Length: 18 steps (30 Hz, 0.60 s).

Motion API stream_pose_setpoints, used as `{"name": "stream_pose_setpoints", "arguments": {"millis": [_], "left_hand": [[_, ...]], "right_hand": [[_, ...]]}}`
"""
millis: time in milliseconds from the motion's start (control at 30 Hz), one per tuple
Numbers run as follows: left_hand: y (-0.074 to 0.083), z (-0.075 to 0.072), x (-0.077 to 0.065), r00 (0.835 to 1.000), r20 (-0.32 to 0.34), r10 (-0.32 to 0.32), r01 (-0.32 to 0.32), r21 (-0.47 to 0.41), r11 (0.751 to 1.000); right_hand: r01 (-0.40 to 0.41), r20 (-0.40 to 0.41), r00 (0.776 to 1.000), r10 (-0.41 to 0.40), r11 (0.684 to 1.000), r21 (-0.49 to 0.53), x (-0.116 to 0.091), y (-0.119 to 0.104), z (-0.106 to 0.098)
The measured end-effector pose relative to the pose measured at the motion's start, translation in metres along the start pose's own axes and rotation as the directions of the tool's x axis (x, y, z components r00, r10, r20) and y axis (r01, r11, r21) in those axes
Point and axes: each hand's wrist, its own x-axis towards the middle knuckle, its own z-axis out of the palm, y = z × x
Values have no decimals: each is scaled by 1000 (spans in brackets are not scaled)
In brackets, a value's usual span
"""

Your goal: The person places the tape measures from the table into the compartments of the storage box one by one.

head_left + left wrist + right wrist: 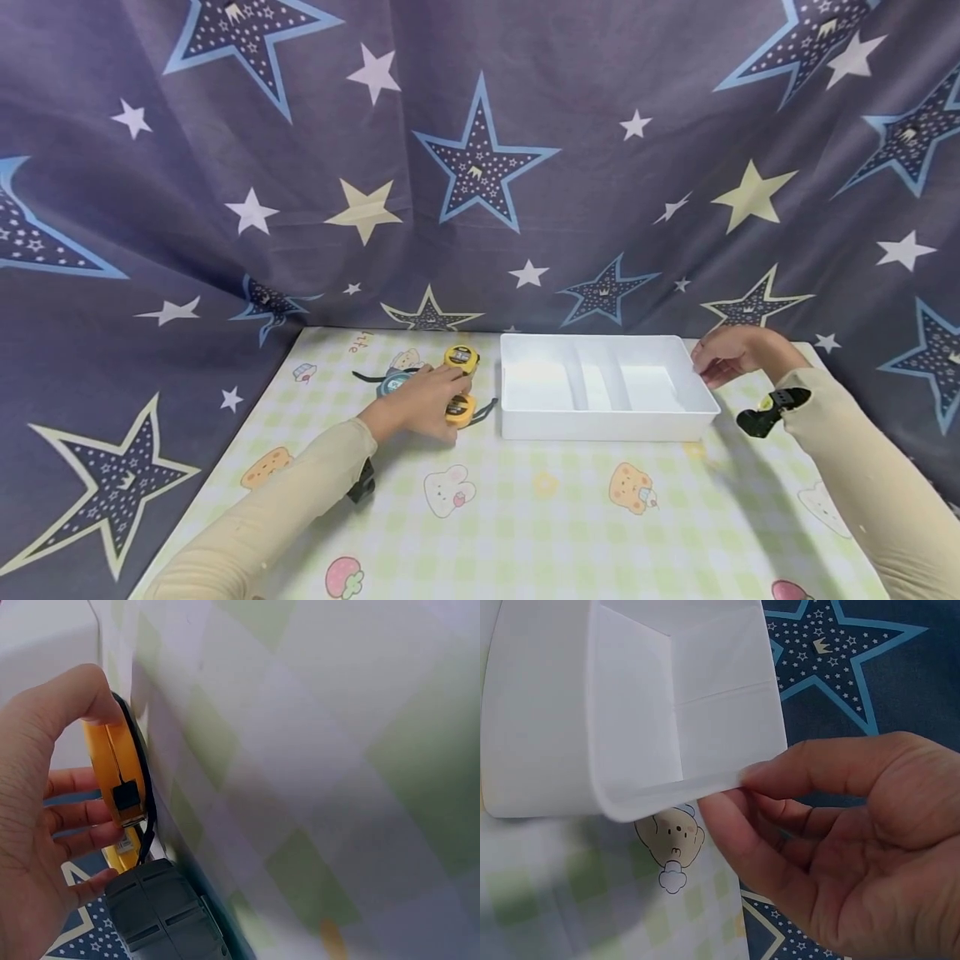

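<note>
My left hand (429, 402) grips a yellow tape measure (459, 410) at the left of the white box; in the left wrist view its thumb lies over the top of the yellow case (124, 769), with fingers along the other side. Just past that hand is a second yellow tape measure (461, 358). A teal and dark grey tape measure (393, 382) lies to the hand's left, partly covered, its ribbed side (169, 915) near the little finger. My right hand (729, 352) pinches the right rim of the white divided box (600, 427) between thumb and fingers (731, 825).
A table with a green checked cloth (525, 542) carries everything. Behind it hangs a dark star-patterned curtain (480, 275), close to the box's back edge. Two dividers (615, 375) split the box into three compartments. Black straps (483, 412) trail from the tape measures.
</note>
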Motion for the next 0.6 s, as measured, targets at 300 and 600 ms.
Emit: {"name": "stream_pose_setpoints", "arguments": {"millis": [300, 600], "left_hand": [[-2, 5, 0, 998, -46, 47, -45, 54, 998], [-1, 7, -3, 985, -144, 91, -74, 120, 990]], "right_hand": [[-24, 11, 1000, 25, 999, -30, 3, -2, 0], [-20, 18, 1000, 21, 999, -49, -2, -6, 2]]}}
